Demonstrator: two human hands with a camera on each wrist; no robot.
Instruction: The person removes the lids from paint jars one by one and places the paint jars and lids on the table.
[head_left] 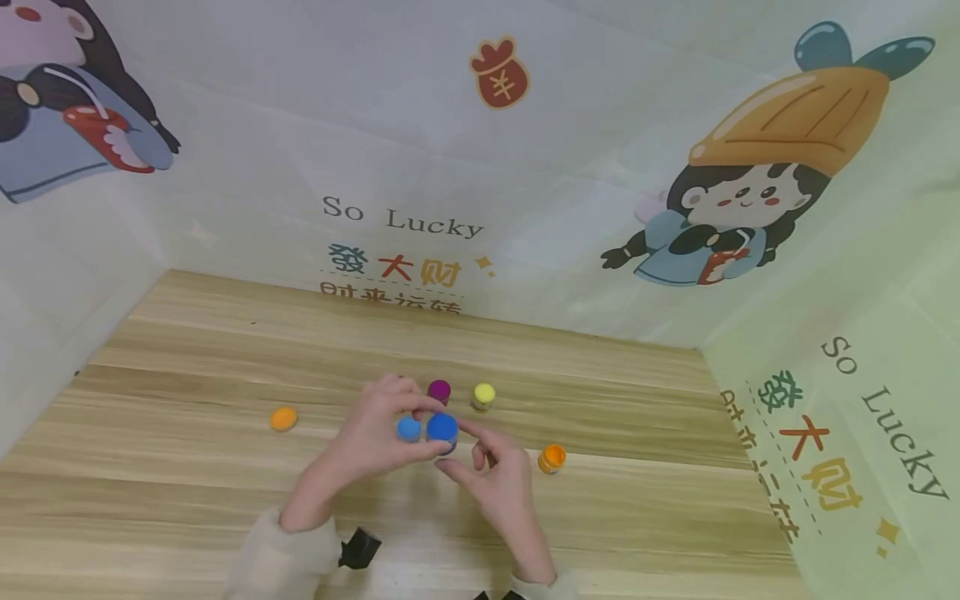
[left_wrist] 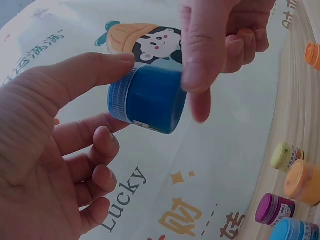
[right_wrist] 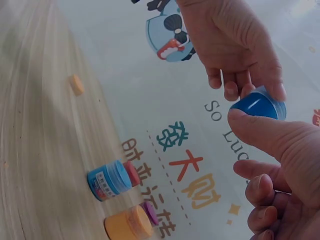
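A dark blue paint jar (head_left: 442,432) is held up between both hands, tilted onto its side in the left wrist view. My left hand (head_left: 375,429) pinches its ribbed lid end with thumb and index finger, the other fingers loosely bent. At the base end, my right hand (head_left: 498,479) holds the jar between thumb and index finger. A light blue jar (head_left: 408,429) stands behind the left hand's grip in the head view. Beyond the hands are a purple jar (head_left: 439,392) and a yellow jar (head_left: 483,396).
An open orange jar (head_left: 552,458) stands to the right on the wooden table (head_left: 637,517). Far left lies an orange lid (head_left: 283,418). In the right wrist view, a red jar (right_wrist: 131,172) and a lidded orange jar (right_wrist: 127,223) show. Printed cloth walls (head_left: 570,183) surround the table.
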